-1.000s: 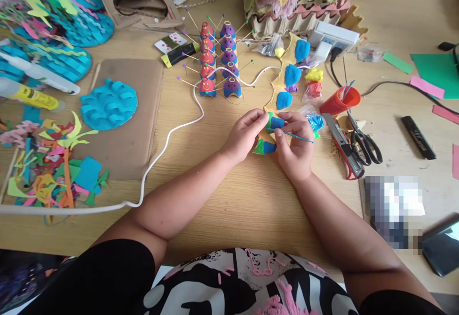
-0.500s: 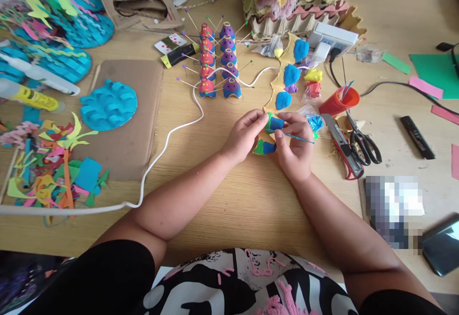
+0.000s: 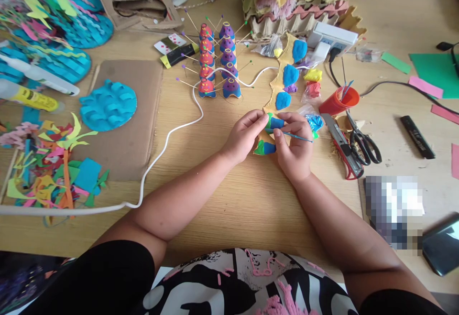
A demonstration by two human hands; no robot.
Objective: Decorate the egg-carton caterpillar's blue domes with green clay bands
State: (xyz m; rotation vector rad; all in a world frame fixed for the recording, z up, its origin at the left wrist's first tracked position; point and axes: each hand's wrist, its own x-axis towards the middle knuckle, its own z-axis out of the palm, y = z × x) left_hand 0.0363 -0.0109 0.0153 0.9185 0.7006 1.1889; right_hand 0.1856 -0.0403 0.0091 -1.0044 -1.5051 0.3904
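A scalloped strip of egg carton (image 3: pixel 276 87) runs down the table toward me, with blue clay patches on its upper bumps and green and blue clay on the two nearest. My left hand (image 3: pixel 246 135) pinches the near part of the strip from the left, thumb against the green clay (image 3: pixel 269 120). In my right hand (image 3: pixel 297 150) a thin blue modelling tool (image 3: pixel 296 136) is gripped between thumb and fingers, its tip at the blue and green clay. My fingers partly cover the strip there.
Two painted rows of egg-carton figures (image 3: pixel 229 61) with pins stand behind. A white cable (image 3: pixel 168 140) crosses the left side. To the right are a red cup (image 3: pixel 339 102), a utility knife (image 3: pixel 344 147) and scissors (image 3: pixel 364 143). Paper scraps (image 3: pixel 53 162) lie left.
The modelling tool and my right hand have shifted very slightly left. My left hand and the strip look almost the same.
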